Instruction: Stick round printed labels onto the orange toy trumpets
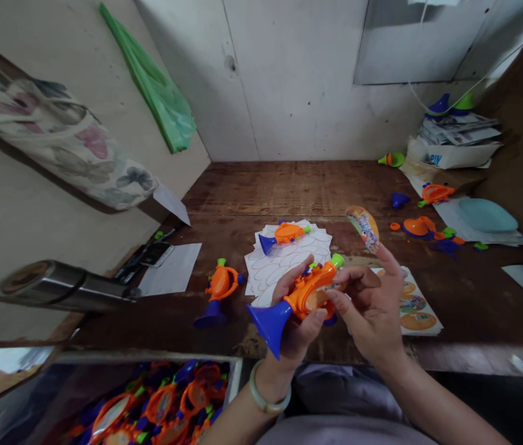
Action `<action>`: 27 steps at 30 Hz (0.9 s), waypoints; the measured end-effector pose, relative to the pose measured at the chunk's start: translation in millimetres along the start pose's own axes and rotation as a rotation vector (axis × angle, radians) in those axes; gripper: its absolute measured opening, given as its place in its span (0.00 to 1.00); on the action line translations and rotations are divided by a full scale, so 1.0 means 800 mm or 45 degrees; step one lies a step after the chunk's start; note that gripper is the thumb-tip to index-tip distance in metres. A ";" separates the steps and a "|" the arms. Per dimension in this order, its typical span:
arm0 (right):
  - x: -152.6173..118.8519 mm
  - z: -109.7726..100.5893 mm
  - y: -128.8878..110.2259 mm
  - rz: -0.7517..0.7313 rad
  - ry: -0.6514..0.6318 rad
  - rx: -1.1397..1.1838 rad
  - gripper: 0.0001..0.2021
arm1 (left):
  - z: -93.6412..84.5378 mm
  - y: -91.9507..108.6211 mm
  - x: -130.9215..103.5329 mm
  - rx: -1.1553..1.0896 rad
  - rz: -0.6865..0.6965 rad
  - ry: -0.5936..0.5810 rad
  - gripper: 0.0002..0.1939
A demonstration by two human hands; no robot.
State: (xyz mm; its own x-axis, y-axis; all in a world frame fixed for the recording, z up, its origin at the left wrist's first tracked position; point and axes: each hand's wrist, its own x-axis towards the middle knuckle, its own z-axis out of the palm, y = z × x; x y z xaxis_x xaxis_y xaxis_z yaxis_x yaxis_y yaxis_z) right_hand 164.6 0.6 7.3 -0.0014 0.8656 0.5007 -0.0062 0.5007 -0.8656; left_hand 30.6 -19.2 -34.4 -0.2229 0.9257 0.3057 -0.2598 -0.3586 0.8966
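My left hand (296, 334) is wrapped round an orange toy trumpet (312, 285) with a blue bell and a green mouthpiece, held above the table and tilted, bell toward the lower left. At its round side panel, my right hand (375, 309) pinches with thumb and finger what looks like the edge of a sticker; the fingers partly hide it. A second, oval printed sticker (364, 227) clings to a raised fingertip of that hand. Beneath the hands lies a fanned pile of white sheets (261, 272), with another toy trumpet (289, 233) on top. One more trumpet (221, 284) stands to the left.
Sticker sheets (421, 321) lie right of my hands. Loose toy parts (421, 226) and a light blue dish (488, 214) are farther right. A steel flask (62, 283) lies at the left. Below the table edge, a box (238, 380) holds many trumpets.
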 end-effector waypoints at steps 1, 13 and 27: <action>0.000 0.001 0.001 0.005 0.005 0.009 0.39 | 0.001 0.000 0.000 -0.004 -0.007 -0.001 0.35; -0.004 0.005 0.000 0.108 0.056 0.125 0.39 | 0.002 -0.009 -0.003 -0.106 0.037 0.037 0.27; 0.004 0.002 0.008 -0.171 0.066 -0.150 0.36 | 0.013 0.003 -0.001 -0.178 0.176 0.100 0.18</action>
State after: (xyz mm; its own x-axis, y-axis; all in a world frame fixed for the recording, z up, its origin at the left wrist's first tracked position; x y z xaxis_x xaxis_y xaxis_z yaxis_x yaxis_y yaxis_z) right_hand 163.1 6.3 3.5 0.0430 0.7885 0.6136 0.1147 0.6062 -0.7870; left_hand 40.1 -19.5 -29.4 -0.3367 0.8562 0.3918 -0.3484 -0.4998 0.7930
